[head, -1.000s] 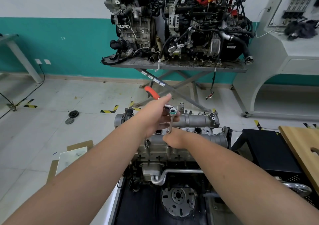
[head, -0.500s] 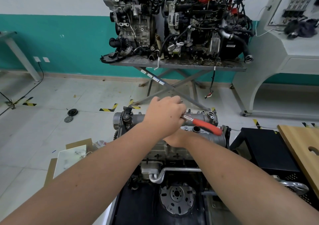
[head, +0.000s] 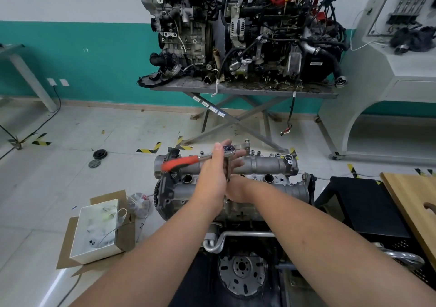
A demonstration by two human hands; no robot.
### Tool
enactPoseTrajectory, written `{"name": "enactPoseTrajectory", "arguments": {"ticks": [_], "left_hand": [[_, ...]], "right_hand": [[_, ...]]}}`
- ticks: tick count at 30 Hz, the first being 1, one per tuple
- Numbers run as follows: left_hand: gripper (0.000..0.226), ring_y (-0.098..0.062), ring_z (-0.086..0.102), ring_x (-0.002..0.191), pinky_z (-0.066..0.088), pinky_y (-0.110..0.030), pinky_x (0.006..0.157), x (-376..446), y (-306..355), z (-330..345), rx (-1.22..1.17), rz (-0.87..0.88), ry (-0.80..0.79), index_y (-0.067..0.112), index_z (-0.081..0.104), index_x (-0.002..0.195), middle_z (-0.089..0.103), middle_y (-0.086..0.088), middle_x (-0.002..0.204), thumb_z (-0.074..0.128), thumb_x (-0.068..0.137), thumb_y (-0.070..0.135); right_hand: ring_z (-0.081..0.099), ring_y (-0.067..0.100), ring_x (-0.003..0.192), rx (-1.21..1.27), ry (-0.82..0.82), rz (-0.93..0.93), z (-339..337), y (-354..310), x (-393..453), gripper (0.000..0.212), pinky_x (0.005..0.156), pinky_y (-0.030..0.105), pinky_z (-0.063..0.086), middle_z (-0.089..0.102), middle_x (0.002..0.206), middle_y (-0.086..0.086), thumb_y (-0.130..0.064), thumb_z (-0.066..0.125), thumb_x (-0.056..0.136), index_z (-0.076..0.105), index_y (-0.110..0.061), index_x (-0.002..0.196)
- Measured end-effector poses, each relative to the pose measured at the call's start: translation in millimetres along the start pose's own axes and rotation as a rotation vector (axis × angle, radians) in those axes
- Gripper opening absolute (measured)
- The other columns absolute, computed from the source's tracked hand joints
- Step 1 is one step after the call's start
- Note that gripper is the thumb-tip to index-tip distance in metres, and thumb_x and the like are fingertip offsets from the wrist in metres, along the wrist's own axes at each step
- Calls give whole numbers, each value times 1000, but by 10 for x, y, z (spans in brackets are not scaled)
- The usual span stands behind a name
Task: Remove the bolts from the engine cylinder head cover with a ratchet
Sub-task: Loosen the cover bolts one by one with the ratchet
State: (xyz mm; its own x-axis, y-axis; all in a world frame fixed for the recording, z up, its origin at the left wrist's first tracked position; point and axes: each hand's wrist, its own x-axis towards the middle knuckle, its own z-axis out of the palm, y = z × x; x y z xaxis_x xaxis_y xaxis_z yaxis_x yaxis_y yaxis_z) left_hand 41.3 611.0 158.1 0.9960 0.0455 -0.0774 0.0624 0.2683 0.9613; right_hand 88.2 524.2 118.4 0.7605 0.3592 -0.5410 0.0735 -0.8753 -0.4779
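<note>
The grey cylinder head cover (head: 266,165) tops the engine in front of me. A ratchet with a red handle (head: 179,163) stands over it on a vertical steel extension (head: 228,168), its handle blurred and pointing left. My left hand (head: 212,177) pinches the ratchet by its head (head: 228,148), thumb over the shaft and fingers stretched beneath it. My right hand (head: 238,190) grips the extension's lower end against the cover. The socket and the bolt are hidden under that hand. Another bolt (head: 247,141) stands up at the cover's far edge.
Two more engines (head: 236,35) sit on a scissor table (head: 245,89) at the back. A white box (head: 94,229) lies on cardboard to the left. A black crate (head: 363,203) and a wooden board (head: 412,200) are on the right. The flywheel (head: 243,273) faces me below.
The red handle pointed far-left, swung round to the right, and now points left again. My left hand stayed at the ratchet head; my right hand kept hold low on the extension.
</note>
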Motion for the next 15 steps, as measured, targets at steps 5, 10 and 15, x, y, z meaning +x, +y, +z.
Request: {"name": "enactPoseTrajectory", "arguments": {"ticks": [5,10,15], "left_hand": [[25,-29,70,102,53,-38,90,-8,155,-117,-206,-99,-110,13,59,118,74,-14,107,42,106,26],[14,-27,71,91,52,-28,70,-29,264,-181,-239,-193,-181,15,61,104,73,-11,92,47,101,16],[17,-25,70,89,50,-31,76,-44,288,-192,-267,-231,-183,16,64,100,71,-10,91,47,100,13]], "right_hand": [[68,33,83,-50,33,-27,22,22,4,41,78,51,57,70,88,11,-30,26,95,62,-10,97],[67,30,73,22,46,-4,43,77,67,39,76,52,58,70,87,14,-29,29,93,63,-10,94],[71,37,79,38,37,-6,70,105,128,40,77,56,58,72,85,12,-31,28,90,62,-11,97]]}}
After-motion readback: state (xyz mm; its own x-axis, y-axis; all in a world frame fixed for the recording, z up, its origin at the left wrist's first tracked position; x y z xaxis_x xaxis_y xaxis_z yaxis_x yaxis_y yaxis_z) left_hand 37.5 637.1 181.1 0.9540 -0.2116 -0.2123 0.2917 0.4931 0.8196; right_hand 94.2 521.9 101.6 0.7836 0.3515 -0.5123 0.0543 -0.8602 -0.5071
